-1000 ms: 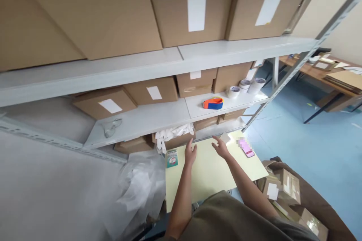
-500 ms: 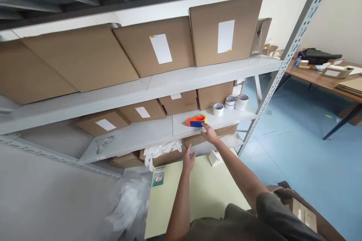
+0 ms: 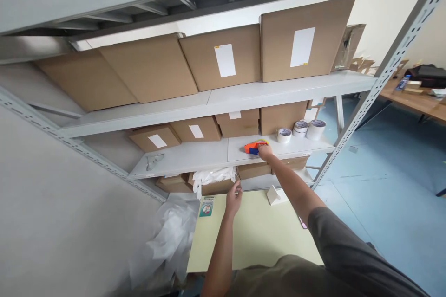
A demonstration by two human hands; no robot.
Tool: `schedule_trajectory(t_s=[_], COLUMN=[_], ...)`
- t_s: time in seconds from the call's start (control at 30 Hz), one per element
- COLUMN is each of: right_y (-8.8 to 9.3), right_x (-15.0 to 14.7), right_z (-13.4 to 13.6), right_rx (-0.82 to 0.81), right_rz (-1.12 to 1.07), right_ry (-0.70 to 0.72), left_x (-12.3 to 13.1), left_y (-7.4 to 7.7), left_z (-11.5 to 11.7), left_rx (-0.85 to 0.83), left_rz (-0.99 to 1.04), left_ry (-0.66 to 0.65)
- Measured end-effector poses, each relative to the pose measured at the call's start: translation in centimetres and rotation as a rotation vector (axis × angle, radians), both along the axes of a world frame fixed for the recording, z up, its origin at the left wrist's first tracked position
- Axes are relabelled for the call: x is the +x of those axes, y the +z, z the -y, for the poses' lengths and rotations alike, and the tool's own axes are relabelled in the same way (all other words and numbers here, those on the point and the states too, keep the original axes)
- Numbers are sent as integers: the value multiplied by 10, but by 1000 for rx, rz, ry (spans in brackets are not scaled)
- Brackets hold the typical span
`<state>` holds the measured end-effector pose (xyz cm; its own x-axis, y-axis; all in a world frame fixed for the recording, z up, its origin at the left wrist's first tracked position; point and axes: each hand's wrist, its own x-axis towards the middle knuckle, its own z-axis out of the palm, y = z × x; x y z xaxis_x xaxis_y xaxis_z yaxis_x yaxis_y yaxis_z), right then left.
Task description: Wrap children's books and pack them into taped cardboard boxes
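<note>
My right hand (image 3: 265, 151) reaches onto the lower shelf (image 3: 209, 155) and closes over an orange and blue tape dispenser (image 3: 252, 147), which rests on the shelf board. My left hand (image 3: 233, 197) hovers lower down, over the far edge of a pale yellow table (image 3: 244, 236), fingers loosely curled with nothing in them. Three white tape rolls (image 3: 301, 129) stand on the same shelf to the right of the dispenser.
Brown cardboard boxes (image 3: 223, 58) with white labels fill the shelves. A small white box (image 3: 275, 194) and a green booklet (image 3: 206, 205) lie on the table. Crumpled plastic sheeting (image 3: 170, 236) lies at the left. Blue floor and a wooden desk (image 3: 414, 97) are at the right.
My right hand rose from above the table to the shelf and came down on the tape dispenser. My left hand stayed near the table's far edge. The view tilted upward.
</note>
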<state>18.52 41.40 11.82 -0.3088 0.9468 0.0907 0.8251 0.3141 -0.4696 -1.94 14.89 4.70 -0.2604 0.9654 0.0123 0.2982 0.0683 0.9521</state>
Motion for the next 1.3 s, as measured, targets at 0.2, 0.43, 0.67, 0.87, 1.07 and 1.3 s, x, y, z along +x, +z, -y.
schedule_trajectory(t_s=[0.2, 0.43, 0.67, 0.87, 1.07, 1.3], right_y=[20, -35, -69, -65, -108, -198], right_x=[2, 15, 20, 34, 62, 94], right_z=[56, 219, 319, 326, 333, 353], right_rx=[147, 209, 114, 166, 74, -301], right_rz=[21, 41, 63, 91, 113, 186], right_ry=[14, 32, -12, 36, -26, -173], left_x=[-34, -56, -50, -32, 2, 21], left_y=[-2, -12, -28, -26, -44, -85], left_z=[18, 23, 41, 43, 55, 107], left_rx=[23, 60, 50, 75, -27, -289], left_rz=[38, 114, 170, 70, 51, -24], left_ry=[-37, -118, -241, -225, -216, -122])
